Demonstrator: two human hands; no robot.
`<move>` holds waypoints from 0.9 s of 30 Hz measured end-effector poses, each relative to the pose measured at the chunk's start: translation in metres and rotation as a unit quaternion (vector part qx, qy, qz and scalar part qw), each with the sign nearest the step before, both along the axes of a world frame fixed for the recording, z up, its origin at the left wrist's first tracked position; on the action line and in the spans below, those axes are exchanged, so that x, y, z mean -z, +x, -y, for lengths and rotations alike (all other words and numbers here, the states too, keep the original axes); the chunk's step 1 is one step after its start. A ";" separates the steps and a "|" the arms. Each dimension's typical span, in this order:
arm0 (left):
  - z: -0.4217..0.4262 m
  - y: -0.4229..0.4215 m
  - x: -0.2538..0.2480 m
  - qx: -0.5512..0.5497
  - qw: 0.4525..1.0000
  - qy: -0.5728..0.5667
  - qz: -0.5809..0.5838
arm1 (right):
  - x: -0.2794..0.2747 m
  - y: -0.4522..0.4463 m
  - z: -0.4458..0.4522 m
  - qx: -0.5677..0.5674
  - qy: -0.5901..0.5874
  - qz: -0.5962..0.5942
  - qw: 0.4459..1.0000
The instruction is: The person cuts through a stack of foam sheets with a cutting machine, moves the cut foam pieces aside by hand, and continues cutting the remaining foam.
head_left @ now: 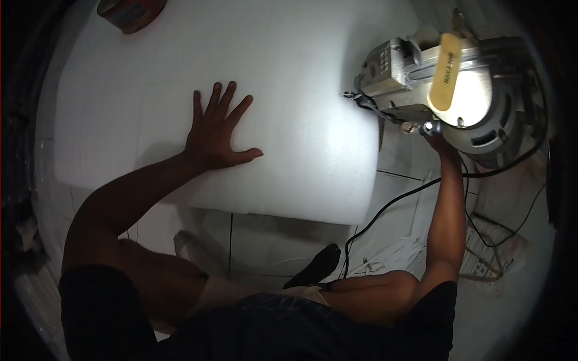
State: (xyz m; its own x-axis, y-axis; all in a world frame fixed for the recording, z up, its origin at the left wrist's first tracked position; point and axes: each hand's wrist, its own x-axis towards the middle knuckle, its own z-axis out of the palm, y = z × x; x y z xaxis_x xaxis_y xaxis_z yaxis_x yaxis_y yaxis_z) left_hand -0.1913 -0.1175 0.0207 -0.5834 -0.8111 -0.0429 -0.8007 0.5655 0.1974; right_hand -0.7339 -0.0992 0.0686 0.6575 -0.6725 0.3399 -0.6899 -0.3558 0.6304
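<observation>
My left hand lies flat on a large white foam block, its fingers spread wide. At the right edge of the foam stands a metal cutting machine with a yellow label plate and a round motor housing. My right arm reaches up to the underside of this machine, and my right hand is mostly hidden behind it, so its fingers do not show. The front of the machine touches or overhangs the foam's right side.
A red round tin or roll rests on the foam at the top left. A black cable runs from the machine down to the tiled floor. Printed paper or packaging lies at the lower right, beside a thinner cord.
</observation>
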 end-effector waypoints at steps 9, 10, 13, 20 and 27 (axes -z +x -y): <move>-0.005 -0.021 0.011 0.017 0.999 -0.038 -0.027 | 0.004 -0.005 -0.001 0.029 0.065 -0.003 0.997; -0.006 -0.021 0.010 0.016 0.999 -0.036 -0.025 | -0.001 0.006 -0.001 0.028 0.057 0.035 0.997; -0.005 -0.025 0.011 0.016 0.999 -0.039 -0.023 | -0.004 0.008 -0.004 0.051 0.074 0.042 0.995; -0.009 -0.043 0.012 0.021 0.997 -0.060 -0.036 | 0.009 -0.006 -0.005 0.067 0.105 0.038 0.992; -0.013 -0.057 0.009 0.021 0.998 -0.047 -0.039 | 0.003 0.008 -0.006 0.067 0.079 0.010 0.995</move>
State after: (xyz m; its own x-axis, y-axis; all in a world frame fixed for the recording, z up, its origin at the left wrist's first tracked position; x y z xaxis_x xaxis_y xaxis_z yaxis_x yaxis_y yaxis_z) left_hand -0.2479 -0.1047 0.0114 -0.6158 -0.7840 0.0783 -0.7602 0.6173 0.2025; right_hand -0.7260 -0.0930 0.0652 0.5520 -0.7999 0.2355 -0.7497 -0.3525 0.5601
